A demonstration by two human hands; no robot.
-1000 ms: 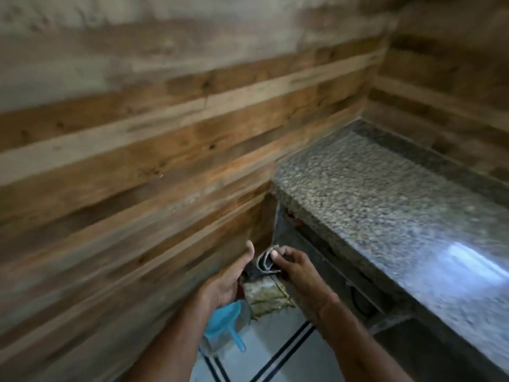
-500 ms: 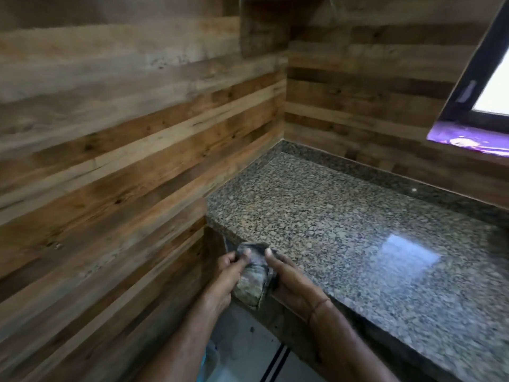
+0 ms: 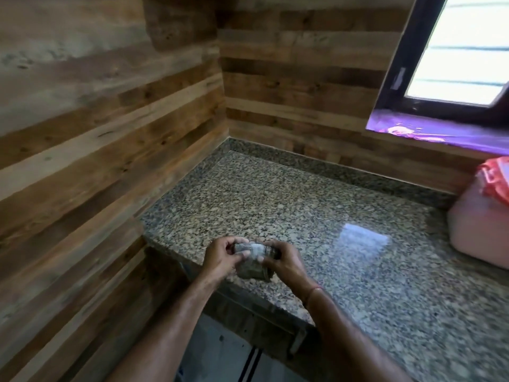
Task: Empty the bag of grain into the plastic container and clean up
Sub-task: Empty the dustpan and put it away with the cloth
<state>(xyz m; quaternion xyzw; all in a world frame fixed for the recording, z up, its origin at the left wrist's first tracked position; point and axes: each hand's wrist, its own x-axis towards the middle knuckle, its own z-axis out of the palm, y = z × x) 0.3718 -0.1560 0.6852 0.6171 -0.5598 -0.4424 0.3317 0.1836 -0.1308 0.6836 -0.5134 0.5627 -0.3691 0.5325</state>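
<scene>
A clear plastic bag point(image 3: 252, 262), folded small, hangs just above the front left corner of the granite counter point(image 3: 316, 216). My left hand point(image 3: 220, 259) pinches its left side and my right hand point(image 3: 285, 264) grips its right side. Through the bag the counter's speckle shows, so I cannot tell whether grain is left inside. A pink plastic container point(image 3: 476, 230) stands at the right edge of the view on the counter. An orange-red bag point(image 3: 494, 180) lies on top of it.
Wood-plank walls point(image 3: 110, 133) close the counter on the left and at the back. A dark-framed window point(image 3: 454, 51) with a glossy sill is at the upper right. Below the counter's front edge a light floor point(image 3: 220, 359) with dark stripes shows.
Both hands have risen from below the counter, near the floor, to above its front corner with the folded bag. The view has swung up and to the right, and the pink container now shows.
</scene>
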